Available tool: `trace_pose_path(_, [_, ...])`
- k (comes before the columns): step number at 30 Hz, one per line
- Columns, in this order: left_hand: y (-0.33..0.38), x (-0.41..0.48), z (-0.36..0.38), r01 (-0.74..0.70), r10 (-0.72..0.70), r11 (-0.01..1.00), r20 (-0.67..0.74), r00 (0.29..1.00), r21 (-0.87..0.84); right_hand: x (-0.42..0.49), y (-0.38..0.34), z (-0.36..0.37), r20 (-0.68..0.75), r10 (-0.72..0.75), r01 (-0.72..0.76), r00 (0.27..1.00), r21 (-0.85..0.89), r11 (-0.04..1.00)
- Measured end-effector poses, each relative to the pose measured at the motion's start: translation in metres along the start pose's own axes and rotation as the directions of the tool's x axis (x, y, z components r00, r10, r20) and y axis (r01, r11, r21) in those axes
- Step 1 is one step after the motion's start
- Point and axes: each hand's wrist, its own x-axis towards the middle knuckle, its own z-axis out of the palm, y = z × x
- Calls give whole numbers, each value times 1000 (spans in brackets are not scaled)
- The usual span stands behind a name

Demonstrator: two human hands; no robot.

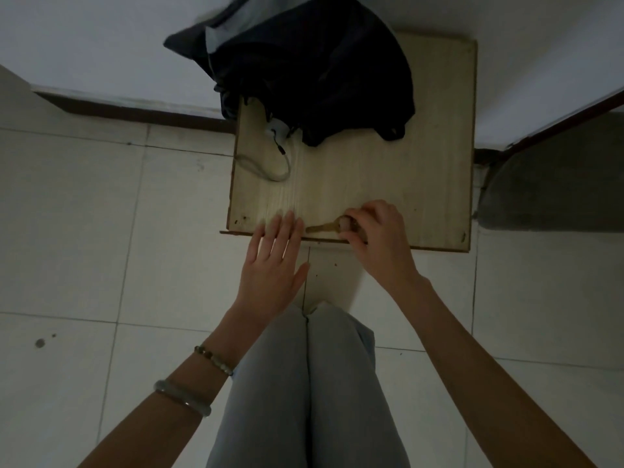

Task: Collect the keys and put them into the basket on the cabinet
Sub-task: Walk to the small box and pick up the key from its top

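Where the pale square-tiled floor meets the white wall, a low cabinet with a light wooden top stands, a crumpled black cloth bag heaped at its far side. At the near edge, the left hand lies flat, fingers straight and close together. The right hand is curled, fingertips pinching the head of a brass-coloured key lying on the wood.

One key lies at the front edge of one wooden cabinet top. One dark bag and one looped cord sit toward the back-left corner. Two hands show; the left wrist wears two bracelets.
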Motion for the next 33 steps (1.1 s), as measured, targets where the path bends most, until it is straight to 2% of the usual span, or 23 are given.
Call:
trace_pose_path(3, [-1, -1, -1, 7, -7, 1000, 16, 1000, 8, 2, -3, -2, 17, 18, -20, 1000, 69, 997])
trace_pose_path(7, [3, 3, -20, 18, -21, 1000, 120, 993, 25, 1, -15, -14, 133, 47, -65, 990, 132, 989])
trace_pose_path(11, [9, 0, -67, 68, -75, 997, 200, 977, 42, -11, -42, -47, 151, 83, -115, 985, 217, 969])
trace_pose_path(13, [13, -6, -96, 73, -80, 996, 203, 976, 40, -15, -59, -73, 178, 136, -186, 975, 301, 935])
trace_pose_path(17, [19, -22, -172, 125, -127, 992, 138, 982, 24, -16, -104, -134, 235, 202, -291, 951, 453, 843])
trace_pose_path(24, [26, -64, -309, 313, -313, 949, -8, 950, -40, -12, -198, -243, 210, 153, -251, 966, 600, 760])
trace_pose_path(28, [31, -87, -367, 409, -410, 912, -93, 907, -33, -8, -246, -286, 184, 92, -194, 979, 679, 708])
trace_pose_path(33, [38, -112, -412, 555, -549, 832, -177, 817, -22, -11, -297, -315, 225, -71, -131, 972, 764, 632])
